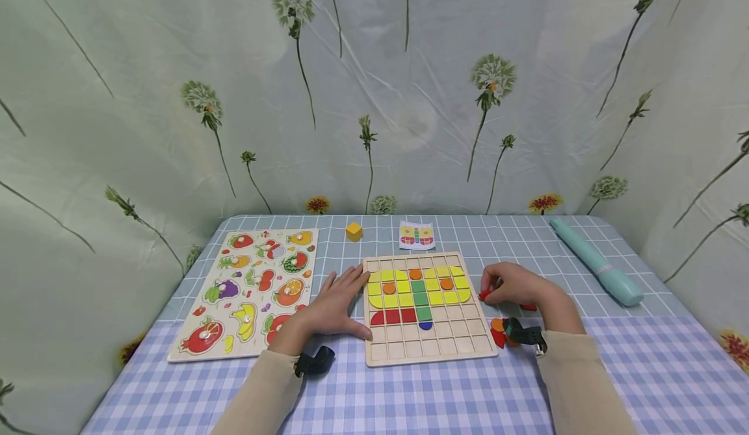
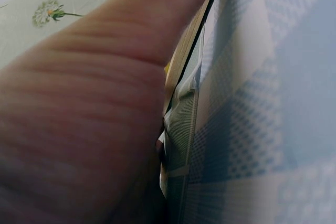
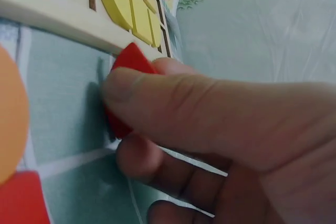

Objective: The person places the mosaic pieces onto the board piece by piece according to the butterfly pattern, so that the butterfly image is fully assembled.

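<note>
On the table, front & centre, lies a wooden grid board [image 1: 462,341]; L hand [image 1: 335,308] rests along its left edge, fingers spread, grasping nothing, thumb tip at the rim; R hand [image 1: 515,289], just off the board's right side, pinches a red pc [image 3: 132,59] btwn thumb & fingertips; the pc is low by the board's edge, can't tell if it touches the cloth; on the grid sit yellow pcs [image 1: 380,300] in 2 rounded blocks, orange discs [image 1: 389,288], a column of green squares [image 1: 420,298] btwn the blocks, a blue pc [image 1: 425,325] at its foot & a row of red tiles [image 1: 393,317] lower left; loose orange & red pcs [image 1: 498,337] lie near R wrist; behind the board, a pattern card [image 1: 417,235] w/ a butterfly, plus a yellow cube [image 1: 354,231] farther left; fruit puzzle [image 1: 246,352] left of L hand; teal tube-like obj. [image 1: 597,263] far right; checked cloth [image 1: 445,402] in front.
</note>
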`<state>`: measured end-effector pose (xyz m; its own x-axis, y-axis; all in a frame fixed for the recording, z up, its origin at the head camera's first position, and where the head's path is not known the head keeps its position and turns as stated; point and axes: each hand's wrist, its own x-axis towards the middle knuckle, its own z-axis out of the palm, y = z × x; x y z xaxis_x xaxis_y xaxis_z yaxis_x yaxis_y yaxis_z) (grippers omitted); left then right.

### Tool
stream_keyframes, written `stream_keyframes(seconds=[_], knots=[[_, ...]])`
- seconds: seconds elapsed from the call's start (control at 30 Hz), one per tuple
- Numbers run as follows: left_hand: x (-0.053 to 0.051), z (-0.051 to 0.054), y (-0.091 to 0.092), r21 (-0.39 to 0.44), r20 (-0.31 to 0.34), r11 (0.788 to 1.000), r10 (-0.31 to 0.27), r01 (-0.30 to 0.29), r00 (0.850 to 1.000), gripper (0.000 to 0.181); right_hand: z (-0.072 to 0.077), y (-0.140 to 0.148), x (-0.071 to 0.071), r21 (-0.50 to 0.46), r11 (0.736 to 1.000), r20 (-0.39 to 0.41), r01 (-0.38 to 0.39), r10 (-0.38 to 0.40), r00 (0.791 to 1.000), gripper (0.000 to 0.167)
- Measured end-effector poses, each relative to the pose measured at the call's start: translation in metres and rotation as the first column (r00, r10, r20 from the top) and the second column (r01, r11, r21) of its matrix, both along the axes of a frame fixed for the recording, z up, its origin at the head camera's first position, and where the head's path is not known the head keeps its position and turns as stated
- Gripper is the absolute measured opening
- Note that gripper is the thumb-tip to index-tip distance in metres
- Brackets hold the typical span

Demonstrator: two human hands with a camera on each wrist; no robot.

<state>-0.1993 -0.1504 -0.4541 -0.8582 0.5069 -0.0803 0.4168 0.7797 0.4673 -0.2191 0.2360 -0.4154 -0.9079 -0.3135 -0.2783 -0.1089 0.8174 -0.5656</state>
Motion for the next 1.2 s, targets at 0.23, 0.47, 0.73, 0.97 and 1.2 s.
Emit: stream_keyframes(seconds=[0.23, 0.47, 0.73, 0.97, 1.2], knots=[[-0.001, -0.001, 0.000, 0.002, 0.000, 1.000, -0.001, 0.001, 1.000, 0.120, 0.002, -0.008, -0.002, -0.009, 1.000, -0.053, 0.004, -0.004, 0.999, 0.013], [-0.001, -0.001, 0.000, 0.003, 0.000, 1.000, -0.002, 0.002, 1.000, 0.120, 0.005, -0.026, -0.002, -0.043, 0.999, -0.097, -0.024, 0.020, 0.995, 0.011], [-0.001, -0.001, -0.001, 0.003, -0.001, 1.000, -0.003, 0.003, 1.000, 0.120, 0.008, -0.057, 0.000, -0.069, 0.995, -0.183, -0.068, 0.055, 0.982, 0.006], [-0.002, 0.000, -0.001, -0.012, 0.006, 1.000, -0.011, 0.011, 1.000, 0.122, 0.010, -0.080, 0.006, -0.108, 0.981, -0.244, -0.163, 0.133, 0.961, 0.007], [-0.001, 0.003, -0.003, -0.020, 0.011, 0.999, -0.035, 0.035, 0.999, 0.126, 0.010, -0.101, 0.013, -0.136, 0.951, -0.301, -0.278, 0.228, 0.926, 0.009]])
